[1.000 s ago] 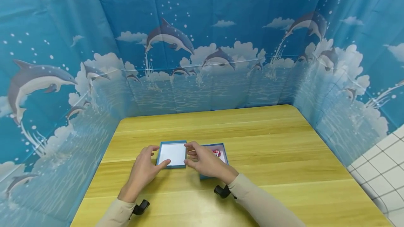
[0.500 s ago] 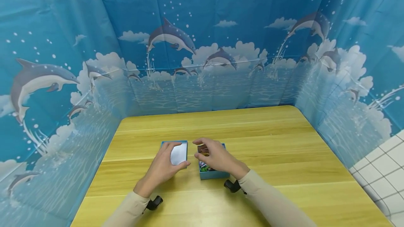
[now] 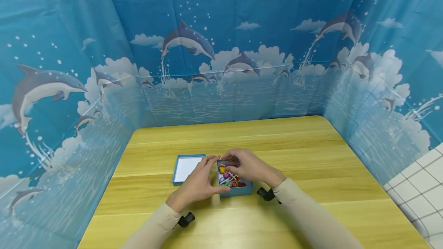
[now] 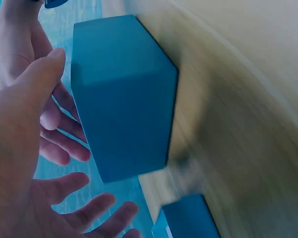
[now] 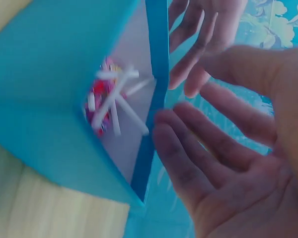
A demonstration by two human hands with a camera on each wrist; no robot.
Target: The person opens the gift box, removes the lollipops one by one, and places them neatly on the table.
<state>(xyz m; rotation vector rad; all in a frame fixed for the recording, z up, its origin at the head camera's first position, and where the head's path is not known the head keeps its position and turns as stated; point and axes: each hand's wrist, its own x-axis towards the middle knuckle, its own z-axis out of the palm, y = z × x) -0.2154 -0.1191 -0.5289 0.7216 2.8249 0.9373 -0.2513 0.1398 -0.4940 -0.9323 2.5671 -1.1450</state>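
A blue open-topped box (image 3: 237, 191) stands on the table holding lollipops (image 3: 228, 178) in coloured wrappers with white sticks (image 5: 116, 101). My left hand (image 3: 199, 185) is spread at the box's left side, thumb near the front corner, fingers near the far left corner. My right hand (image 3: 250, 166) arches over the back right of the box. In the right wrist view its relaxed fingers (image 5: 176, 158) lie right at the rim, with nothing in their grasp. The left wrist view shows the box's plain blue outer wall (image 4: 124, 114).
Left of the box lies a shallow blue lid (image 3: 185, 169), its white inside facing up, partly covered by my left hand in the head view. The wooden table (image 3: 277, 145) reaches back to a dolphin-printed curtain (image 3: 238, 99).
Both hands have moved right, away from the lid. The left hand has gone from the lid to the box's left side, and the right hand from beside the lid to over the box.
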